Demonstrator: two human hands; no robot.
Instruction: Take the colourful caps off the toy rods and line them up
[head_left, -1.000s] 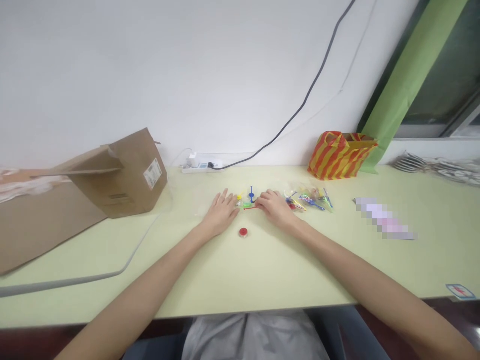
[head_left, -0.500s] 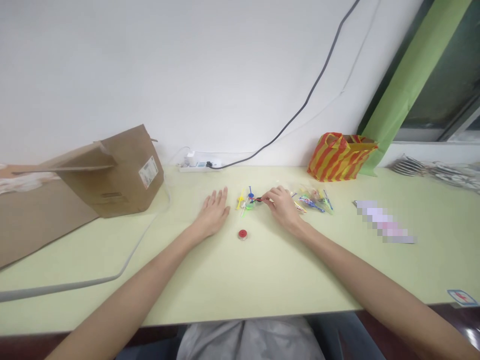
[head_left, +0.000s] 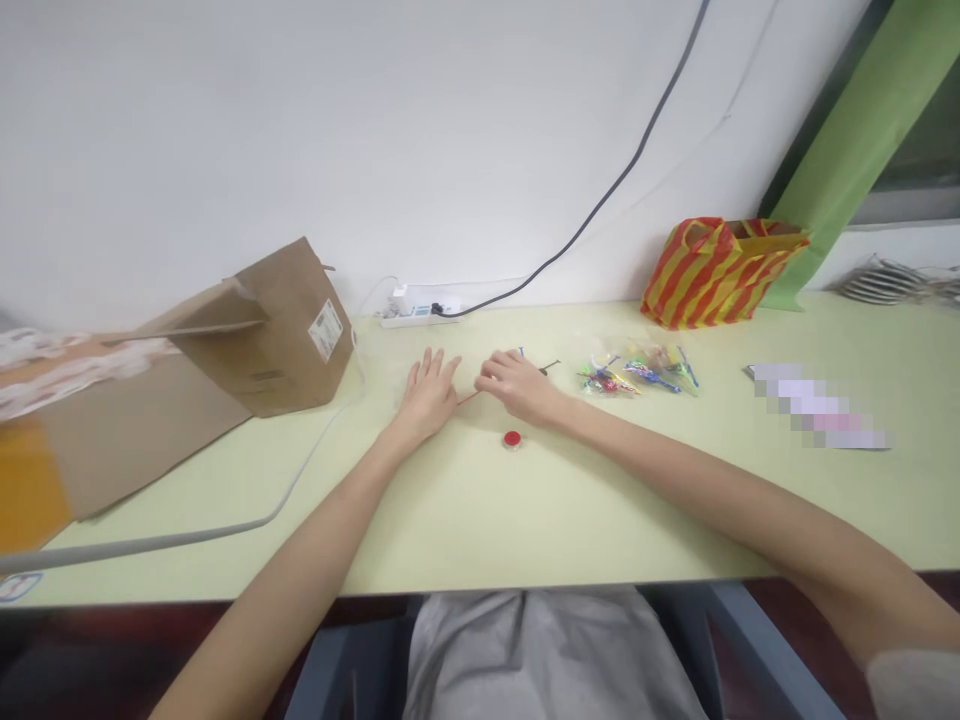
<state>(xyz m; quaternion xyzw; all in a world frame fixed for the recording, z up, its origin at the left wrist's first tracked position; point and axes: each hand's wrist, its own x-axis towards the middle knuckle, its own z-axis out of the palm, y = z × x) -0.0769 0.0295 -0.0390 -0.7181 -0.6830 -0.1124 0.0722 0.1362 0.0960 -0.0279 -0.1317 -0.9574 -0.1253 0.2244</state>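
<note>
My left hand lies flat on the pale green table, fingers stretched out and holding nothing. Just to its right my right hand is curled, fingers pressed down over small plastic sticks; a thin red stick pokes out on its left and a dark one on its right. A blue tip shows behind the knuckles. A small red round cap lies on the table in front of the right hand, untouched.
Several small clear bags of coloured plastic pieces lie right of my hands. A brown cardboard box stands left, a white power strip by the wall, a red-and-yellow striped bag at back right, and a grey cable at front left.
My right hand moved left over the small sticks and closed down on them, next to my left hand. The camera view shifted right and down.
</note>
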